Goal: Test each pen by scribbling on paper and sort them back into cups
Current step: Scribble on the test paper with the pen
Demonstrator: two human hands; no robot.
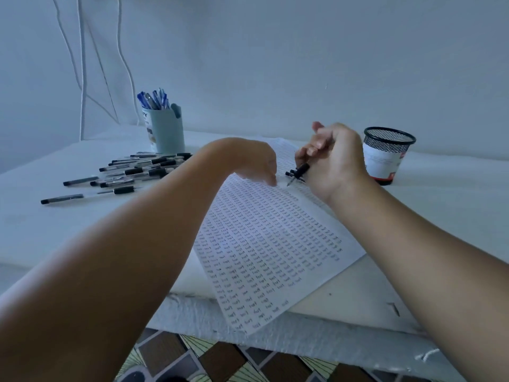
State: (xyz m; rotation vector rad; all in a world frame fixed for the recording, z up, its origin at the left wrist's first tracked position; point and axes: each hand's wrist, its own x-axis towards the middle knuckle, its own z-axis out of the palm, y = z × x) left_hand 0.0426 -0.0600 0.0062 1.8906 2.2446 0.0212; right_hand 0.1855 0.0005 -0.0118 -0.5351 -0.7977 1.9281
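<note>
My right hand (333,158) grips a black pen (298,173) with its tip pointing down at the far end of the paper (270,244), which is covered in rows of small written marks. My left hand (253,161) hangs over the paper just left of the pen tip, fingers pointing down and relaxed, holding nothing. Several black pens (137,170) lie loose on the table at the left. Behind them, a pale blue cup (166,130) holds several blue pens. A black mesh cup (387,153) with a white and red label stands to the right of my right hand.
The white table (55,221) has its front edge below the paper, which overhangs it. White cables (82,64) hang down the wall at the back left. A patterned tiled floor (220,362) shows under the table.
</note>
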